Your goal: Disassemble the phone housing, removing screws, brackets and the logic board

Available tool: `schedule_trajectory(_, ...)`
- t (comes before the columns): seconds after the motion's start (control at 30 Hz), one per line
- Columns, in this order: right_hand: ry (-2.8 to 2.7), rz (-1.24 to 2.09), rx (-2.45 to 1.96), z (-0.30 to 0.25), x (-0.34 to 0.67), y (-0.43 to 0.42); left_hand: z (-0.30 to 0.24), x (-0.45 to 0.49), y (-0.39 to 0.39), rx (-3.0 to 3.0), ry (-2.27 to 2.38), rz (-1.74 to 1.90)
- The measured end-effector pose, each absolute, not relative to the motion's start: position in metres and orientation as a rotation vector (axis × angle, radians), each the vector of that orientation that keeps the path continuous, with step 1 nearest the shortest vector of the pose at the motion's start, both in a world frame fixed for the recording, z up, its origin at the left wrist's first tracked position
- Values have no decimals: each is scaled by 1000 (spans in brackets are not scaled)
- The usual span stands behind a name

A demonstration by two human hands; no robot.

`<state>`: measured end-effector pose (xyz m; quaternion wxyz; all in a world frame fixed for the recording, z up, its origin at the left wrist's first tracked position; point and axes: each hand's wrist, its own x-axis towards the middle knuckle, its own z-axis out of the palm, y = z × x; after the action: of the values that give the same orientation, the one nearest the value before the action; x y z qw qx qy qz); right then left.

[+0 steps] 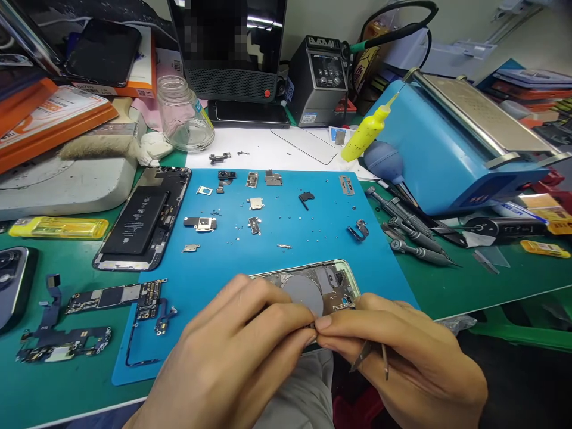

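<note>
A phone housing (328,280), stripped to its metal frame with a grey round pad inside, lies at the front edge of the blue mat. My left hand (241,339) is closed over its near side, thumb and index finger pinched together on something small and mostly hidden. Facing it, my right hand (402,351) has thumb and index finger pinched at the same spot, the fingertips of both hands nearly touching. Tweezers (361,357) are tucked in my right hand, their two tips sticking out below the fingers. Both hands cover the housing's near edge.
Small phone parts and screws lie across the blue mat (268,250). A screen with battery (138,217) and a logic board (114,297) are at left. Screwdrivers (409,229), a yellow bottle (366,132) and a blue machine (429,155) stand right. A glass jar (184,116) is behind.
</note>
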<state>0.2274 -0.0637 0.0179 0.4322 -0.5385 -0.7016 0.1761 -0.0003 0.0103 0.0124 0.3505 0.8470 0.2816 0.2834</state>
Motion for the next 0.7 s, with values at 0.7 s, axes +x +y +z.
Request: schedule_trajectory(0.7, -2086, 226, -1403, 32, 235, -59, 10, 0, 10, 2216, 713, 834)
